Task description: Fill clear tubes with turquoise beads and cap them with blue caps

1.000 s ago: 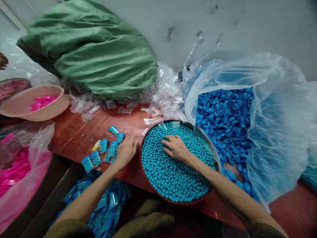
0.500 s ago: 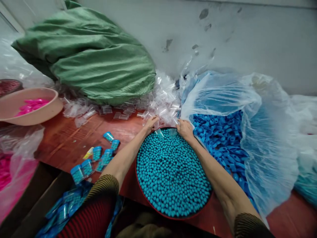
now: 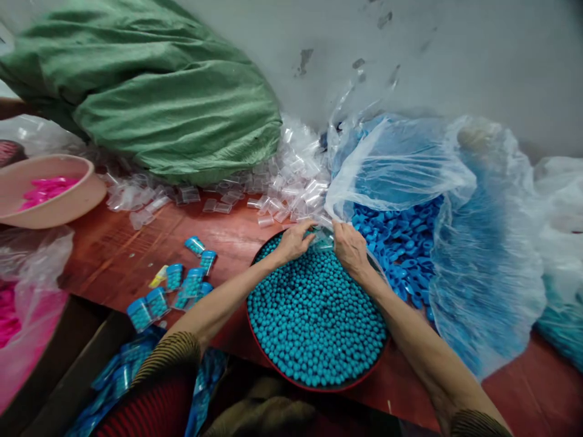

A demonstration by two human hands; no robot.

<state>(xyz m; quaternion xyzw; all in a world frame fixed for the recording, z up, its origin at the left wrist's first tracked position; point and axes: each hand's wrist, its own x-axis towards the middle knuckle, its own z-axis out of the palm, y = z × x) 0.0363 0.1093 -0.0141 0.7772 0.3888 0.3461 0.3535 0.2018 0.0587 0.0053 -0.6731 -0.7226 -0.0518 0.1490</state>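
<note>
A round red-rimmed basin full of small teal-blue beads stands before me on the red table. My left hand is over its far rim, fingers curled and closed toward the thumb. Close beside it, my right hand is bent and closed at the far right rim. Small clear plastic containers lie between the hands on the beads; what each set of fingers holds is hidden. Beyond the rim spreads a pile of clear containers. To the right, a clear plastic bag holds blue spoon-like pieces.
Bead-filled containers with blue tops lie left of the basin beside a yellow scrap. A large green sack rests behind. A pink basin with pink pieces stands left. Below is a box with blue packs.
Both hands have come back from beyond the far rim to over the basin, and my left hand has moved right, closer to the right one. The view has shifted slightly.
</note>
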